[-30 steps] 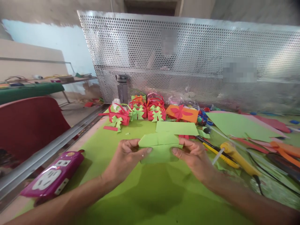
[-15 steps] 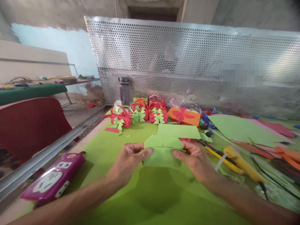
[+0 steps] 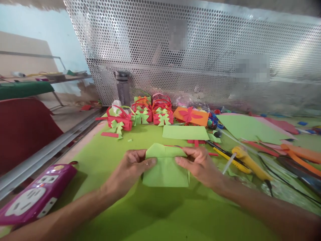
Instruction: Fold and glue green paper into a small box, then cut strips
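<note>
Between both hands, above the green tabletop point(image 3: 160, 214), I hold a folded piece of light green paper point(image 3: 165, 172). My left hand point(image 3: 136, 164) pinches its left upper edge, thumb in front and fingers behind. On the opposite edge, my right hand point(image 3: 198, 164) grips the same way. A crease runs across the paper between the thumbs, and its upper flap has slanted corners. Just beyond lies a flat light green paper strip point(image 3: 185, 132), with part of a red paper piece showing below its right end. Several small red paper baskets point(image 3: 163, 117) with green bows stand farther back.
To the right lie a yellow glue gun point(image 3: 250, 164), a yellow-black cutter point(image 3: 230, 157) and a large green sheet point(image 3: 253, 127). A purple case point(image 3: 37, 194) rests at left. Behind stand a grey bottle point(image 3: 122, 88), an orange paper piece with a red bow point(image 3: 192, 115) and a perforated metal panel point(image 3: 150, 40).
The folded green paper has tipped so that more of its lower panel faces me. Both hands keep their pinch. The whole view has shifted, with the table items now lower left.
</note>
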The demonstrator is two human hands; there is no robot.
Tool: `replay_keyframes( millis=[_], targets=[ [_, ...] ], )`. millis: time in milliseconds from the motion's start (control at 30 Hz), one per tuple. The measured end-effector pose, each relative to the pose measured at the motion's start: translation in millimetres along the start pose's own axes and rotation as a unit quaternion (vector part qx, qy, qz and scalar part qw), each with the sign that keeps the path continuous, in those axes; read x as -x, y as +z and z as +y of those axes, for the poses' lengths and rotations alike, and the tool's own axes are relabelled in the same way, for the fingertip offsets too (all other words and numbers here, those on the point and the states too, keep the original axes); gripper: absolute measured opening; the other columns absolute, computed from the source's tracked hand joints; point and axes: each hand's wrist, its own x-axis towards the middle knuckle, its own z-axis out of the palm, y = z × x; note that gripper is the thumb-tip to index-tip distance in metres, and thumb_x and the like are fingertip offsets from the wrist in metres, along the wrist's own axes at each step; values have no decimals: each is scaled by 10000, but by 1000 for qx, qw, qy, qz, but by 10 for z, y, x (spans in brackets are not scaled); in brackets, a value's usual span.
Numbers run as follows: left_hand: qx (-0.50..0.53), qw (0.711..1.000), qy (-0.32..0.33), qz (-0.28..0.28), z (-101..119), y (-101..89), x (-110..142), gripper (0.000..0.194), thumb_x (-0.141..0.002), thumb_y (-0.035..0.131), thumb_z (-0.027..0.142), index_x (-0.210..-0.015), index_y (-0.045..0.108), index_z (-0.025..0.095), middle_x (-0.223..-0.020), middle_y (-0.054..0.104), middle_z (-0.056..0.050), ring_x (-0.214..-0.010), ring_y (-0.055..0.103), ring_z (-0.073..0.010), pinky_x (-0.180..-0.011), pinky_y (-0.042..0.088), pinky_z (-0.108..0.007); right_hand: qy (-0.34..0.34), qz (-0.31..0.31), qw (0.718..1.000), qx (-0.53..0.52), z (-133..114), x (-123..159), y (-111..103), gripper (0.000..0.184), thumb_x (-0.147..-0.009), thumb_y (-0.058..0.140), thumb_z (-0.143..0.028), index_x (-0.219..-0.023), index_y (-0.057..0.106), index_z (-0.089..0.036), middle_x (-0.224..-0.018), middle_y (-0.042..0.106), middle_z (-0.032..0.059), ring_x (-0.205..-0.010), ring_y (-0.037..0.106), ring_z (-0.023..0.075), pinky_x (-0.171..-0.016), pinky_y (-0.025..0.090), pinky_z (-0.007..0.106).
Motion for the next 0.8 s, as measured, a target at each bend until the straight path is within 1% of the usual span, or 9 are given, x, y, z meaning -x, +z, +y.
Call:
replay_keyframes(
  millis=[100, 167, 267, 367, 433, 500, 567, 700, 800],
  targets=[
    [47, 999, -21, -2, -19, -9, -12, 178, -702, 704, 222, -857, 671, 143, -704, 713, -40, -588, 658, -161, -569, 536, -265, 24, -15, 1000, 6, -11, -3, 6, 158, -743, 578, -236, -605, 610, -168, -526, 457, -54, -511, 385, 87, -483, 297, 227],
    [72, 997, -30, 13, -37, -31, -30, 165, -685, 711, 189, -839, 662, 154, -678, 711, -27, -566, 654, -148, -547, 535, -248, 46, -15, 999, 2, -9, -7, 13, 107, -730, 576, -222, -713, 669, -172, -549, 511, -49, -510, 399, 89, -486, 307, 227],
    [70, 996, -45, 42, -49, -68, -63, 150, -670, 706, 168, -808, 649, 158, -596, 691, -11, -492, 626, -127, -479, 506, -211, 67, -3, 998, -7, 21, -11, 18, 164, -714, 579, -209, -822, 700, -186, -579, 570, -42, -500, 398, 85, -483, 312, 224],
    [45, 996, -55, 47, -37, -79, -89, 123, -653, 678, 160, -768, 636, 148, -533, 665, -12, -431, 592, -121, -421, 456, -190, 73, 7, 997, -21, 62, -6, 13, 161, -705, 575, -204, -798, 706, -197, -641, 618, -23, -535, 432, 91, -501, 327, 224],
    [42, 997, -52, 47, -31, -76, -99, 93, -647, 655, 152, -733, 620, 151, -540, 662, -12, -434, 587, -119, -417, 435, -184, 70, 10, 997, -16, 79, 3, 5, 175, -704, 544, -186, -770, 705, -201, -628, 611, -23, -520, 420, 87, -489, 315, 223],
    [46, 997, -48, 47, -32, -74, -103, 70, -649, 630, 147, -715, 607, 157, -556, 661, -10, -452, 590, -121, -420, 417, -181, 54, 10, 998, 9, 83, 13, -5, 220, -694, 490, -150, -742, 698, -201, -573, 573, -35, -472, 365, 77, -458, 279, 220],
    [48, 997, -46, 48, -36, -78, -105, 60, -648, 603, 140, -705, 599, 159, -544, 646, -6, -457, 584, -121, -419, 396, -179, 22, 9, 999, 36, 79, 20, -15, 258, -674, 445, -115, -718, 685, -198, -556, 550, -43, -449, 332, 73, -444, 264, 219],
    [37, 997, -52, 50, -27, -92, -102, 106, -623, 540, 120, -702, 604, 147, -516, 610, 0, -428, 544, -108, -404, 368, -183, -33, -4, 997, 72, 56, 27, -25, 267, -684, 411, -90, -705, 658, -190, -651, 604, -22, -536, 444, 93, -506, 331, 227],
    [16, 998, -40, 55, -14, -93, -88, 101, -687, 520, 192, -697, 604, 136, -523, 592, 0, -434, 532, -103, -410, 378, -194, -53, -2, 994, 97, 42, 31, -15, 277, -687, 399, -82, -707, 655, -184, -651, 615, -15, -541, 465, 98, -514, 343, 231]
  ],
)
